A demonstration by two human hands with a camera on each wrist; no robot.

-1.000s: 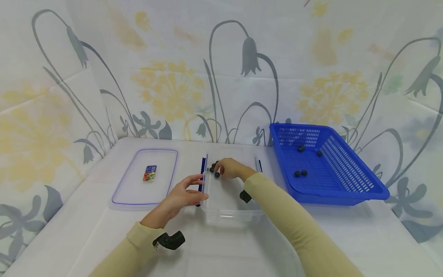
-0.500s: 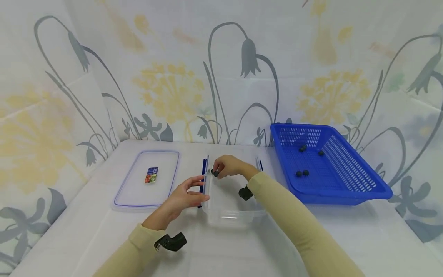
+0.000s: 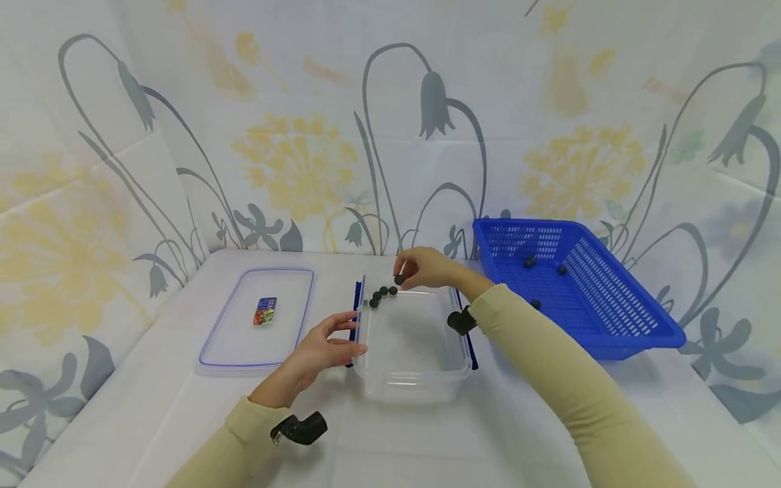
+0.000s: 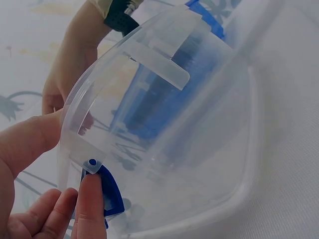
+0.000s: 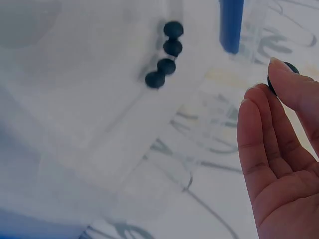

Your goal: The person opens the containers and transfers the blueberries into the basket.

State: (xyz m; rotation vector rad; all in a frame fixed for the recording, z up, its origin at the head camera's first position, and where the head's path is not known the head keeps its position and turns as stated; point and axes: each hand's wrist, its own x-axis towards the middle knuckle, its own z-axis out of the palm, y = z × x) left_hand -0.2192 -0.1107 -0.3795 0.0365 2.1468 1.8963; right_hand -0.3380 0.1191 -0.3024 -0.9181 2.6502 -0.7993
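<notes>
A clear plastic container (image 3: 409,385) with blue side latches sits in front of me. My left hand (image 3: 326,347) holds its left wall, thumb at the rim; in the left wrist view one finger lies against the blue latch (image 4: 112,191). Several small dark balls (image 3: 384,291) form a short curved row at the container's far left corner. Over the far rim, my right hand (image 3: 430,267) pinches another dark ball (image 3: 399,279) between thumb and fingertips. In the right wrist view this ball (image 5: 290,67) is partly covered by the thumb.
A blue slotted basket (image 3: 594,344) stands to the right, several dark balls (image 3: 530,261) in it, some hidden by my right arm. At left lies a clear lid (image 3: 234,342) with a blue-purple seal and a colourful label (image 3: 265,311). Flower-printed cloth (image 3: 305,156) hangs behind.
My right hand has gone from the ball row at the container's left side up and right to the far rim, lifting a ball. The left hand stays in place.
</notes>
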